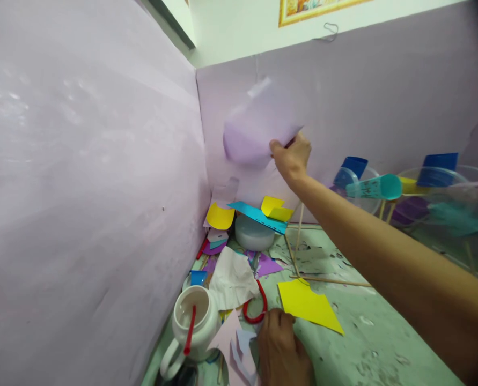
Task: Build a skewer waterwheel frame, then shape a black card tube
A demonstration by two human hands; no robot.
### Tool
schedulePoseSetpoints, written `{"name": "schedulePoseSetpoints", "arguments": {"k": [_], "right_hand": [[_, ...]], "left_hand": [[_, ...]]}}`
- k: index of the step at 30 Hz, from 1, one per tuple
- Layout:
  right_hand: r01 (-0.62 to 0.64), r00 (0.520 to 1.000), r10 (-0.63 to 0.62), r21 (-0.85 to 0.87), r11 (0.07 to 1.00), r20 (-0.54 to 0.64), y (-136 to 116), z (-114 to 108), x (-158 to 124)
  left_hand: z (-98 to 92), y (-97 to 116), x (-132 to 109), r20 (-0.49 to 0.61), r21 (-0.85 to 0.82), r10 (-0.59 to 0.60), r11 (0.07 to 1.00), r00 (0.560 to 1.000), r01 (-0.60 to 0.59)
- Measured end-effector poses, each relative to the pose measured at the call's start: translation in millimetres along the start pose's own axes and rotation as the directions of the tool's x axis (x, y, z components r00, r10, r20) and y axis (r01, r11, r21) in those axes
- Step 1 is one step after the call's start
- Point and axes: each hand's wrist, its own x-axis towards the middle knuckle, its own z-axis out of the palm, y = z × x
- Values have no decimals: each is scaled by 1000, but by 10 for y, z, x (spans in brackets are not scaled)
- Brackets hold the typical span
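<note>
My right hand (293, 155) is raised toward the back wall, thumb and fingers closed on the edge of a lilac sheet of paper (258, 126). The sheet is bent and smeared by motion. Low on the table, my left hand (282, 348) has its fingers curled and pressed together; whatever they hold, if anything, is hidden. A red loop (266, 300), like a scissors handle, lies against its fingertips. Beside the hand are pale pink paper scraps (231, 343) and a notched yellow paper piece (309, 303).
A white mug (198, 321) with a red stick stands at the left wall. Behind it are crumpled white paper (233, 279), a round translucent tub (254, 234) under a blue strip (258, 216), and thin wooden sticks (331, 280). Clear plastic containers (407, 177) with coloured paper stand right.
</note>
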Motion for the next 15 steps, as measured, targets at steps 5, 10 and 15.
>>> {"name": "schedulePoseSetpoints", "arguments": {"k": [5, 10, 15], "right_hand": [[98, 989, -82, -134, 986, 126, -290, -131, -462], [200, 949, -165, -106, 974, 270, -352, -54, -789], [297, 721, -197, -39, 954, 664, -279, 63, -1073]], "left_hand": [[11, -13, 11, -13, -14, 22, 1000, 1000, -22], [-23, -8, 11, 16, -14, 13, 1000, 1000, -13], [-74, 36, -1, 14, 14, 16, 1000, 1000, -16]]}}
